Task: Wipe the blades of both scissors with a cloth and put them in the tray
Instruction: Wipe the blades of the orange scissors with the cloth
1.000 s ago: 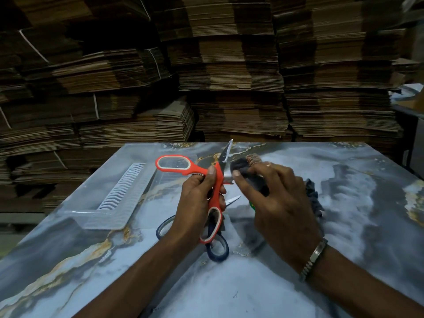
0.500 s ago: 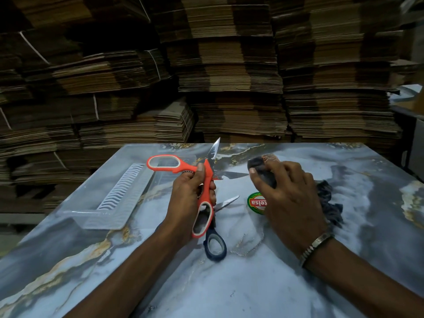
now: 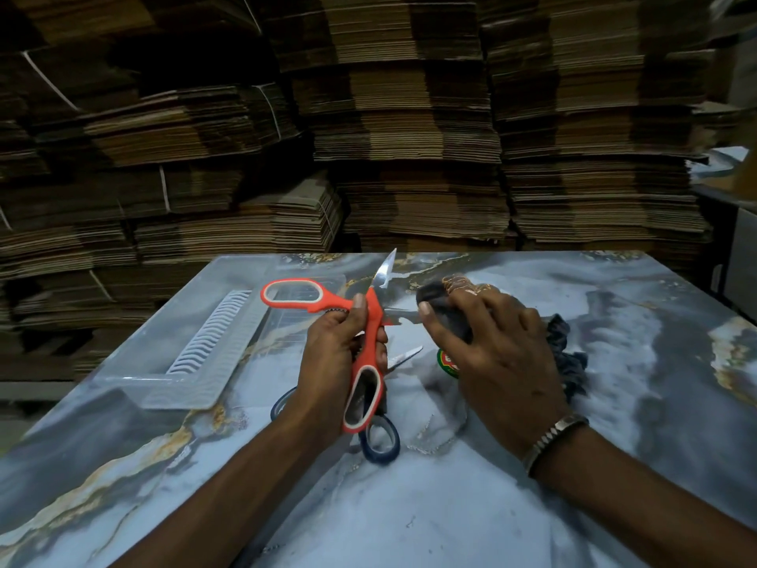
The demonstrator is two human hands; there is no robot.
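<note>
Tabletop: a marbled grey-blue tabletop [image 3: 614,403] with gold veining is filling the lower half of the view, its far edge running across at mid-height.
Room: stacks of flattened brown cardboard [image 3: 409,137] are rising wall-like behind the tabletop from 9 o'clock round to 3 o'clock, some bundles tied with pale strapping; the light is dim.
Left hand: the left hand [image 3: 340,354] is gripping the orange scissors [image 3: 368,342] at the pivot, fingers curled round one handle, thumb lying along the joint.
Orange scissors: being held above the middle of the tabletop with blades spread wide, one blade pointing to 12 o'clock, the other to 3 o'clock, one handle loop reaching toward 10 o'clock, the other hanging toward 6 o'clock.
Right hand: the right hand [image 3: 491,354] is clutching a dark cloth [image 3: 442,305], pressing it round the 3 o'clock blade; the rest of the cloth is trailing out at 3 o'clock of the wrist, which is wearing a metal bracelet [image 3: 553,436].
Blue scissors: the blue scissors [image 3: 381,440] are lying flat on the tabletop beneath the left hand, tip pointing toward 2 o'clock.
Tray: a clear plastic tray [image 3: 196,362] is sitting at 9 o'clock of the hands, near the tabletop's left edge.
Sticker: a round green-and-red label [image 3: 446,360] is showing on the tabletop, partly hidden under the right hand.
</note>
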